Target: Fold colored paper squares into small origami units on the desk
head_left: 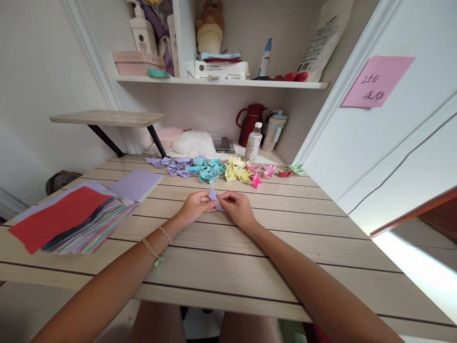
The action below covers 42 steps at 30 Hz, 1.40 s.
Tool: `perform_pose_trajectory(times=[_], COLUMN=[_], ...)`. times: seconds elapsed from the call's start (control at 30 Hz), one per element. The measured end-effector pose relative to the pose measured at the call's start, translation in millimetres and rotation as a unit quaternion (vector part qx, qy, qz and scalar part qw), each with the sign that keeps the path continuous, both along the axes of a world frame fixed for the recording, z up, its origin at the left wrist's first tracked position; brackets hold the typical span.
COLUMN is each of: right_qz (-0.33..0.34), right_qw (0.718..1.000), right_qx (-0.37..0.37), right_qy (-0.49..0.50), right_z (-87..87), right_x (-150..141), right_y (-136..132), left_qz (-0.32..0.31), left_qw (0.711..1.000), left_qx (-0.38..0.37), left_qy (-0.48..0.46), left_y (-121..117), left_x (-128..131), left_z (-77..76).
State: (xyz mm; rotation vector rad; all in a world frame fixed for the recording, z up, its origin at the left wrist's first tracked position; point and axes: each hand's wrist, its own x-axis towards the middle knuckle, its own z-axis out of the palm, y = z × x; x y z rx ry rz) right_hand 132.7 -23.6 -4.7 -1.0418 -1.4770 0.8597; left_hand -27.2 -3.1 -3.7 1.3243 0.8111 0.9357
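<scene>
Between my two hands is a small piece of folded purple paper, held just over the wooden table. My left hand pinches its left side with thumb and fingers. From the right, my right hand grips the other side, its fingertips close to the left ones. Part of the paper is hidden behind the fingers. Beyond the hands lies a row of folded paper boats: purple ones, blue ones, yellow ones, pink ones, a red one and a green one.
On the left lie a stack of coloured paper topped by a red sheet and a pad of purple paper. A plastic bottle stands behind the boats. A small raised shelf rises at the back left.
</scene>
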Motion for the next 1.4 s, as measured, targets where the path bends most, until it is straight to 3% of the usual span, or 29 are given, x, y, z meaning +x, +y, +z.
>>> perform_pose_trajectory(times=[0.17, 0.27, 0.43, 0.63, 0.87, 1.17, 1.4], right_qz=[-0.038, -0.011, 0.053, 0.046, -0.002, -0.054, -0.117], right_qw=[0.998, 1.000, 0.998, 0.999, 0.998, 0.971, 0.979], right_qx=[0.039, 0.012, -0.028, -0.027, 0.057, 0.166, 0.115], right_qy=[-0.026, 0.012, 0.019, -0.003, -0.040, -0.160, -0.119], right_z=[-1.0, -3.1, -8.2, -9.7, -8.3, -1.8, 2.8], right_x=[-2, -4, -5, -6, 0, 1, -3], right_y=[0, 1, 2, 4, 5, -2, -1], left_qz=[0.049, 0.077, 0.079, 0.078, 0.107, 0.113, 0.163], left_qw=[0.998, 0.996, 0.996, 0.994, 0.994, 0.984, 0.974], left_qx=[-0.019, -0.008, 0.031, 0.065, 0.004, -0.051, -0.038], left_qy=[-0.028, -0.047, 0.006, 0.043, -0.019, -0.126, -0.151], left_y=[0, 2, 4, 7, 11, 18, 23], left_x=[0, 0, -2, -7, -9, -12, -11], left_z=[1.5, -0.5, 1.1, 6.0, 3.1, -1.7, -7.7])
